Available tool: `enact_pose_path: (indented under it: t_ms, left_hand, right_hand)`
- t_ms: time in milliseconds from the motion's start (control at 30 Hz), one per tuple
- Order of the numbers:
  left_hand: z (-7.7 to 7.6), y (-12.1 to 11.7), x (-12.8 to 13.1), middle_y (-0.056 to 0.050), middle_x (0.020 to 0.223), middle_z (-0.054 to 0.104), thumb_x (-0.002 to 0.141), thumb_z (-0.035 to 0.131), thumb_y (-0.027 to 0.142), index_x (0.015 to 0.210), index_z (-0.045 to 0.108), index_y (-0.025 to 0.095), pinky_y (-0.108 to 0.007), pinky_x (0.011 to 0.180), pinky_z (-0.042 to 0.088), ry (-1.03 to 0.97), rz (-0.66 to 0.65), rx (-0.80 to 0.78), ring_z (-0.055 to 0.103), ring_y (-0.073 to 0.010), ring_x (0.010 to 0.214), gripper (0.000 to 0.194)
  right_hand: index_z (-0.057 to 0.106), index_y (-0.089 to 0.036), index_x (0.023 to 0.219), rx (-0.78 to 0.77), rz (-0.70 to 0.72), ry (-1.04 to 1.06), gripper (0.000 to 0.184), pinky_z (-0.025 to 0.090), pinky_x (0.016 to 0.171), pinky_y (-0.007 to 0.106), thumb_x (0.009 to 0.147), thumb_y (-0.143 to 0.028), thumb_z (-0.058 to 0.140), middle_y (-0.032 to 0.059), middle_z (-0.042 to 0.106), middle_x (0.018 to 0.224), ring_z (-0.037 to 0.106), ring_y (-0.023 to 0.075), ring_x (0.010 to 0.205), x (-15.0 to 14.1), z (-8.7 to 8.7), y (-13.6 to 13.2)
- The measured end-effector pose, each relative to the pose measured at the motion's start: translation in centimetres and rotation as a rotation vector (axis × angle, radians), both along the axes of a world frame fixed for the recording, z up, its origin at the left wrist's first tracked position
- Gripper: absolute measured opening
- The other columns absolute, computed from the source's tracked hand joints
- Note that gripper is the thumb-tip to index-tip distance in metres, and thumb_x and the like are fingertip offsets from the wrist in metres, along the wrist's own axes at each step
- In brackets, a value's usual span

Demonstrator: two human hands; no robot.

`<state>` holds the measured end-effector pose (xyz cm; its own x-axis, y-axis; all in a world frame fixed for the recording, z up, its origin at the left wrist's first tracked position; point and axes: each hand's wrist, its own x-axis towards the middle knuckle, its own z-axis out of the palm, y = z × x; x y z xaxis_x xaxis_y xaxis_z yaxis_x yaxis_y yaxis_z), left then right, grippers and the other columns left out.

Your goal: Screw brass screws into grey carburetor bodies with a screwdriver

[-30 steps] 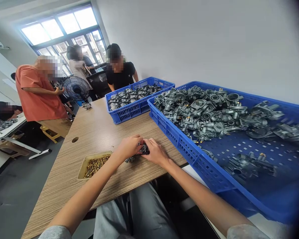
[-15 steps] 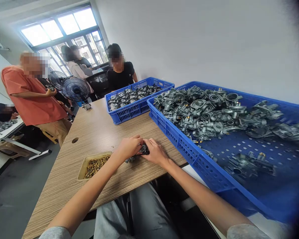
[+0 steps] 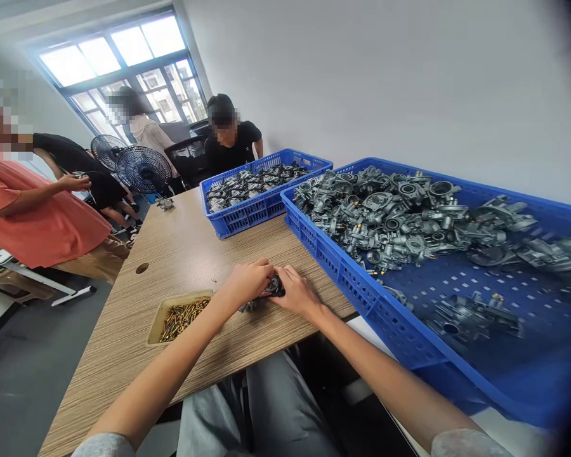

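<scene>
Just above the wooden table, a carburetor with a dark round part sits between my two hands. My left hand is closed around its left side, and a metal portion shows below the wrist. My right hand grips the other side with bent fingers. Most of the carburetor is hidden by the fingers. Left of my left forearm stands a small yellowish tray of slim brass jets.
A large blue crate of carburetors stands close on my right. Behind it is a smaller blue crate, also with carburetors. One carburetor lies at the table's far edge. Several people and fans are beyond.
My hands and the carburetor stay almost in place. The person in the orange shirt has moved left, and a person in black now shows bent over behind them.
</scene>
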<state>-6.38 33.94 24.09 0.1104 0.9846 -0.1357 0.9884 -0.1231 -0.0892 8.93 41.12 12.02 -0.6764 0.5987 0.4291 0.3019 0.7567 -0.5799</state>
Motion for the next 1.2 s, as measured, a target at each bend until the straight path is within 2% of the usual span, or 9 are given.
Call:
enact_pose_path:
  t_ms: [400,500,567,733,1200]
  left_hand:
    - [0.6,0.0,0.5,-0.008,0.114,0.068,0.103,0.052,0.025,0.110,0.068,0.022,-0.031,0.082,0.056,0.021,0.008,-0.010,0.074,-0.0233,0.101,0.017]
    - [0.6,0.2,0.6,-0.009,0.115,0.068,0.100,0.062,0.027,0.110,0.067,0.020,-0.031,0.081,0.056,0.076,-0.030,-0.033,0.074,-0.0249,0.102,0.013]
    - [0.6,0.2,0.6,-0.009,0.116,0.067,0.097,0.068,0.029,0.112,0.066,0.020,-0.031,0.080,0.057,0.094,-0.050,-0.046,0.074,-0.0257,0.102,0.018]
    - [0.5,0.0,0.6,-0.008,0.114,0.068,0.101,0.055,0.024,0.111,0.067,0.020,-0.031,0.080,0.057,0.083,-0.037,0.000,0.074,-0.0253,0.103,0.016]
    - [1.1,0.0,1.4,-0.010,0.117,0.068,0.099,0.052,0.020,0.113,0.068,0.020,-0.033,0.081,0.057,0.055,0.019,-0.039,0.074,-0.0251,0.103,0.021]
  right_hand:
    - [0.058,-0.020,0.125,-0.004,0.003,-0.021,0.052,0.059,0.083,0.037,0.085,-0.041,0.084,0.0093,0.066,0.112,0.067,0.0273,0.111,0.0,0.6,-0.2]
    - [0.059,-0.020,0.122,-0.009,-0.004,-0.033,0.047,0.058,0.083,0.036,0.086,-0.041,0.082,0.0086,0.066,0.110,0.067,0.0268,0.110,0.0,0.5,-0.2]
    - [0.060,-0.021,0.119,-0.016,-0.018,-0.037,0.043,0.057,0.081,0.035,0.087,-0.040,0.081,0.0076,0.065,0.110,0.067,0.0260,0.107,0.0,0.5,-0.2]
    - [0.059,-0.022,0.123,-0.038,-0.012,-0.031,0.044,0.055,0.078,0.032,0.087,-0.037,0.080,0.0068,0.064,0.112,0.067,0.0241,0.105,0.1,0.4,-0.2]
    - [0.058,-0.023,0.124,-0.040,-0.015,-0.037,0.048,0.056,0.076,0.032,0.084,-0.035,0.082,0.0069,0.064,0.112,0.067,0.0250,0.105,0.1,0.5,-0.3]
